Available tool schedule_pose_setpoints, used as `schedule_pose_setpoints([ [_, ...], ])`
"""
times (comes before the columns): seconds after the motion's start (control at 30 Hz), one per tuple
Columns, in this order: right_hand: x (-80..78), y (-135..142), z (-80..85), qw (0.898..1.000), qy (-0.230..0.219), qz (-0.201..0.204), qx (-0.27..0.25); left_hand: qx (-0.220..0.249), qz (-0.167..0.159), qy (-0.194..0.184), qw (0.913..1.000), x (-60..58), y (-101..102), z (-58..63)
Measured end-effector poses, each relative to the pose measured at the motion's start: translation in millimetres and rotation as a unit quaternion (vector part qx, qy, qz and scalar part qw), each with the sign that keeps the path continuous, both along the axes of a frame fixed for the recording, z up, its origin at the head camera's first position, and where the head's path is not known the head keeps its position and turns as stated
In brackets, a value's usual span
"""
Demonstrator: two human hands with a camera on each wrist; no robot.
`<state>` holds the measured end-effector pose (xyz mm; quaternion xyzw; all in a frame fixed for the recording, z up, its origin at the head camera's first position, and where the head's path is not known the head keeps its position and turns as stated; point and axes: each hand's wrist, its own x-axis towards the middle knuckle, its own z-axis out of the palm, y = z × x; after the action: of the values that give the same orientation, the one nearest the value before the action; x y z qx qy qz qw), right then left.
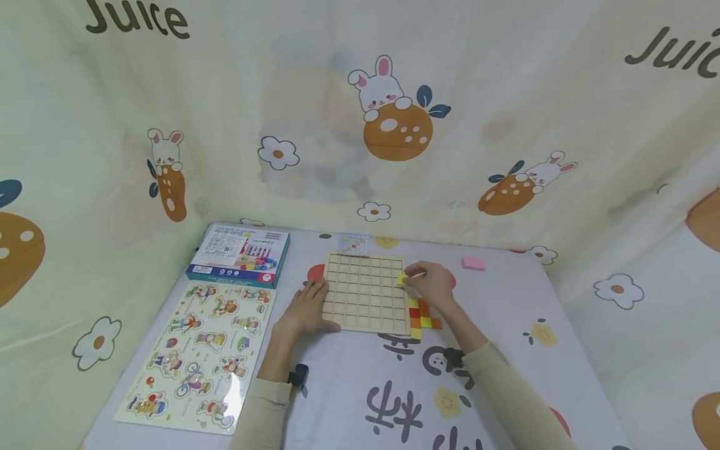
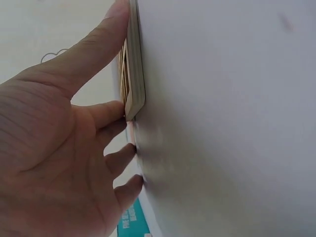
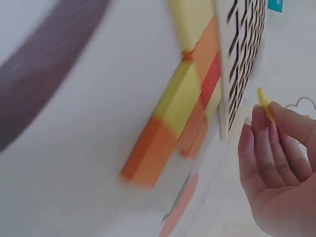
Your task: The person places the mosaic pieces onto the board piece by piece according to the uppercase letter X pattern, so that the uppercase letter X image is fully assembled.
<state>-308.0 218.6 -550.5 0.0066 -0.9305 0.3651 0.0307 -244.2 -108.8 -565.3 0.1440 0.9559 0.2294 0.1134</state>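
Observation:
A wooden grid board (image 1: pixel 365 294) of square cells lies flat on the table. My left hand (image 1: pixel 306 309) rests at its near left corner, fingers along the left side and thumb at the near edge. In the left wrist view that hand (image 2: pixel 64 133) touches the board's edge (image 2: pixel 136 94) with spread fingers. Beside the board's right edge, my right hand (image 1: pixel 432 284) pinches a small yellow tile (image 1: pixel 401 279) between thumb and fingertips. The right wrist view shows the yellow tile (image 3: pixel 265 102) raised clear of the board. Yellow, orange and red tiles (image 1: pixel 422 315) lie against the board's right side.
At the left stands a flat box (image 1: pixel 239 253), with a picture-sticker sheet (image 1: pixel 197 356) in front of it. A small patterned card (image 1: pixel 353 244) sits behind the board. A pink block (image 1: pixel 474 263) lies to the right. Printed cloth covers the table and hangs behind.

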Motion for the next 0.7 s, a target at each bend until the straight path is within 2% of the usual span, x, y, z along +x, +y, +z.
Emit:
schedule_pose_setpoints([
  [0.17, -13.2, -21, 1.0, 0.999, -0.011, 0.014, -0.047, -0.011, -0.001, 0.004, 0.9999, 1.1, 0, -1.2],
  [0.27, -20.3, -34, 2.2, 0.996, -0.015, 0.038, -0.085, -0.023, 0.0, 0.005, 0.9997, 1.9, 0, -2.4],
  [0.43, -34.1, -56, 0.2, 0.989, -0.033, 0.07, -0.127, -0.017, 0.008, 0.008, 0.9998, 2.5, -1, -3.6],
  [0.7, -53.3, -89, -8.5, 0.982, -0.058, 0.073, -0.163, -0.022, 0.009, 0.01, 0.9997, 3.4, -1, -5.4],
])
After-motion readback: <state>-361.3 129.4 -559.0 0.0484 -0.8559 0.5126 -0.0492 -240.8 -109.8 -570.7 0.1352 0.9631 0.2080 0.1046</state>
